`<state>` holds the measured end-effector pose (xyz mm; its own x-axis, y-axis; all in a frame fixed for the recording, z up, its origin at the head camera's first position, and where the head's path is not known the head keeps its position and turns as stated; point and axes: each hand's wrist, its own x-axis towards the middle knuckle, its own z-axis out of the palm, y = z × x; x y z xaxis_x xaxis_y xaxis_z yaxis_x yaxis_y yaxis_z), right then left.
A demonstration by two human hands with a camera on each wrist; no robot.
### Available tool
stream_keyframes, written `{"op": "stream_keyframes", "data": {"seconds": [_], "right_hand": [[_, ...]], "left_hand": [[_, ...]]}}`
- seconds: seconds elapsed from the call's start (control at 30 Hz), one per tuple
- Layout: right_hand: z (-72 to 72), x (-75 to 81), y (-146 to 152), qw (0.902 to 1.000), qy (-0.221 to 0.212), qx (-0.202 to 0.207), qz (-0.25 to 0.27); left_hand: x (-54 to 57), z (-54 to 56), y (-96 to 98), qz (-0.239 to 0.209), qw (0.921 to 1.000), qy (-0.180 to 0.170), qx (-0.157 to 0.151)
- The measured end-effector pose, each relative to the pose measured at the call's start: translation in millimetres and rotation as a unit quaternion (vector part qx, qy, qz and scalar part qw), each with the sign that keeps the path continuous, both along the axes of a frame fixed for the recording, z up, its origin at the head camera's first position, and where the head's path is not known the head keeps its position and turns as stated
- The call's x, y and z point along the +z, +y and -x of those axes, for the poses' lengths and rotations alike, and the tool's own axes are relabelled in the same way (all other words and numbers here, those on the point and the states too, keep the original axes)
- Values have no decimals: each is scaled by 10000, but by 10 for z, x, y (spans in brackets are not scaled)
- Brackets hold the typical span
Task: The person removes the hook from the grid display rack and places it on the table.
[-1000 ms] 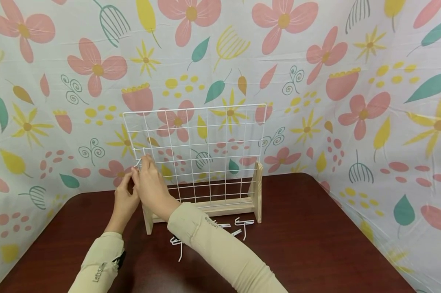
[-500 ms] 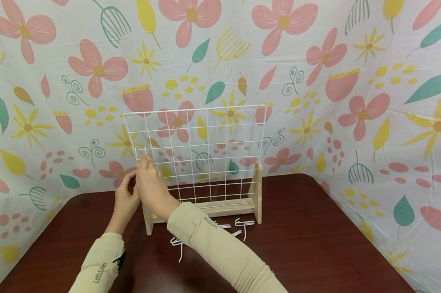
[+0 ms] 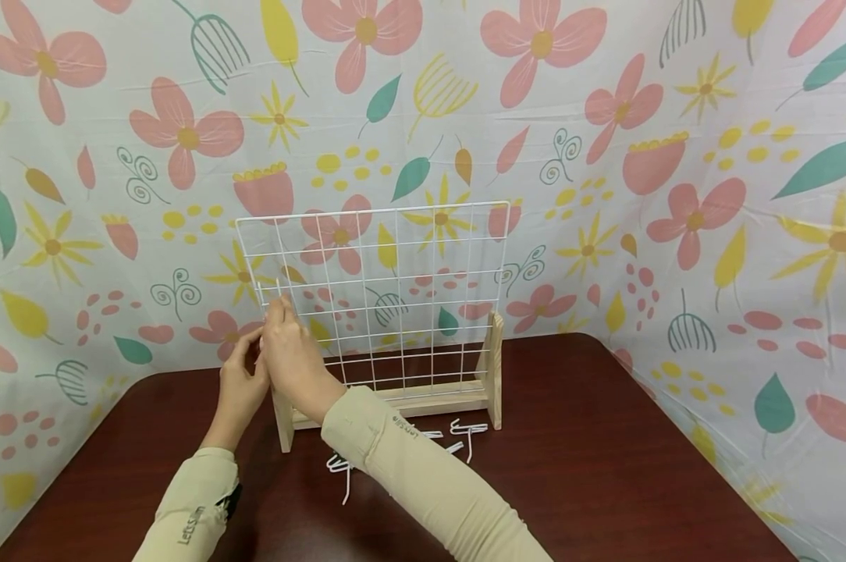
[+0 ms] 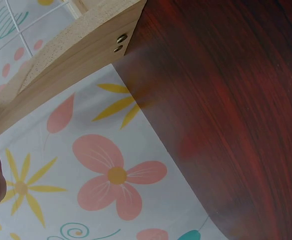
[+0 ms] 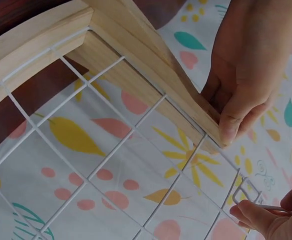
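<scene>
A white wire grid panel stands in a wooden stand on the table. At the panel's left edge, my right hand pinches a white wire hook between thumb and fingers. The hook's looped end lies right at the grid's side wire in the right wrist view, and its arm runs back into the fingers. Just below, my left hand grips the top of the stand's left wooden upright, thumb on its edge. In the head view, the right hand covers most of the hook.
Several loose white hooks lie on the dark red-brown table in front of the stand, some partly behind the right forearm. A flower-printed sheet hangs close behind and at the sides.
The white hook, seen slanting out beside the fingers earlier, is now mostly behind the right hand with one tip upright. The left fingertips have shifted slightly down from it.
</scene>
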<state>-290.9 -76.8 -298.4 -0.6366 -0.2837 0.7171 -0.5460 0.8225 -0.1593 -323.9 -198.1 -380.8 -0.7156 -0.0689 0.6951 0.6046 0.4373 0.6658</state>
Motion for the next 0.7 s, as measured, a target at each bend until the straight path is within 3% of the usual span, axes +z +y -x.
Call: {"op": "stream_keyframes", "data": {"seconds": [0.1,0.2,0.27,0.33,0.43,0.5,0.7], "right_hand": [[-13,19,6,10000,-64,5,68],[-23,25,10,10000,-43,20,76],[-29,23,13,9999,14,56,89],[-32,14,17,9999,83,91,103],[-35,5,27,9997,188,126,118],[-33,1,35,9995,259,155,135],[-49,-2,57,9982,379,297,346]], "left_hand": [[-1,-6,1,12,10000,82,-20],[97,-124,60,51,9999,149,-22],[93,-128,61,29,9998,176,-46],[88,-126,60,23,9999,111,-24],[-15,-10,1,5,10000,58,-20],[-6,-12,5,33,10000,15,1],[129,-149,85,55,9999,133,-5]]}}
